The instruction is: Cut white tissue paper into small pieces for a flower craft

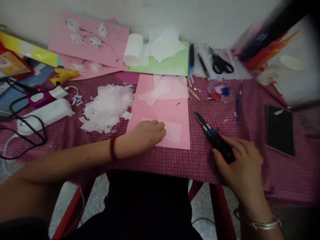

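My right hand [246, 165] grips the black and blue handle of a utility knife [212, 135], thumb on one side and fingers on the other. Its blade points up and left, just over the checked cloth. My left hand [143, 135] lies with curled fingers on a thin white paper piece [172, 132], near the lower edge of a pink sheet [160, 111]. My left fingertips are hidden under the hand. More translucent white strips [160, 91] cross the upper part of the pink sheet. To its left is a heap of small white paper pieces [107, 106].
Pink cards with white paper flowers [96, 41], a white paper roll [133, 50] and a green sheet [162, 65] line the back. Black scissors [221, 63] and pens lie behind right. A white power strip [46, 116] with cables is at left, a dark notebook [279, 130] at right.
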Action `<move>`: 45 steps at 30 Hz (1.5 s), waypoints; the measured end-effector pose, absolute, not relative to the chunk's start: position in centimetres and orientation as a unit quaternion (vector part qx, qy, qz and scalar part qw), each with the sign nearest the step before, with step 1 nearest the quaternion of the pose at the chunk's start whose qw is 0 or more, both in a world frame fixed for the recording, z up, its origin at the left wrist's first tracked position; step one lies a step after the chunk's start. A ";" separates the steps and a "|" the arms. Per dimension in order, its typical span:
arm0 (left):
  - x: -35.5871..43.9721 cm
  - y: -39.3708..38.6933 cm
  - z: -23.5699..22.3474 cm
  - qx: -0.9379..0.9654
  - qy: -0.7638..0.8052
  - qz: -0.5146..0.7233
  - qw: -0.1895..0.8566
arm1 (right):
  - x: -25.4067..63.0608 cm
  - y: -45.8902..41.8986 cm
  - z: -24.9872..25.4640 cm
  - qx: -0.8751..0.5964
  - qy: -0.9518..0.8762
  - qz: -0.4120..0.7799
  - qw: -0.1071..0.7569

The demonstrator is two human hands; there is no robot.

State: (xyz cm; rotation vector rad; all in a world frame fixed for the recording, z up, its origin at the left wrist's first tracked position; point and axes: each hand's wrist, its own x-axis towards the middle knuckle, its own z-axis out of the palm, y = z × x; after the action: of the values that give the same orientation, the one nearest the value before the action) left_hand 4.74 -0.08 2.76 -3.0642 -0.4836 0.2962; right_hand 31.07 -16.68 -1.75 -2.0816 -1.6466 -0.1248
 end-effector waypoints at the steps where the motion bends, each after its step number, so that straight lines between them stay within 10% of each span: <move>1: 4.6 0.1 2.7 -0.984 -0.160 0.077 0.005 | 30.4 -16.2 -1.3 -0.745 -0.618 -0.040 0.247; 13: 2.5 1.3 1.9 -0.976 -0.173 0.017 -0.134 | 24.7 -8.2 0.5 -0.545 -0.825 0.086 0.126; 26: 4.7 -0.5 2.0 -0.991 -0.112 -0.032 -0.058 | 24.3 -6.2 3.5 -0.518 -0.846 0.127 0.002; 37: 5.1 4.1 0.9 -0.904 -0.241 -0.080 -0.345 | 25.2 -6.0 2.5 -0.528 -0.832 0.142 0.092; 45: 3.9 1.3 1.0 -0.958 -0.167 -0.039 -0.231 | 25.1 -6.9 3.0 -0.485 -0.867 0.108 0.047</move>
State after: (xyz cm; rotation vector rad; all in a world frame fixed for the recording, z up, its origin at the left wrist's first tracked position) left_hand 3.92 1.29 0.96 -3.5518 -0.6199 -0.1462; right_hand 25.10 -6.93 2.98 -1.4789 -2.6433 0.3284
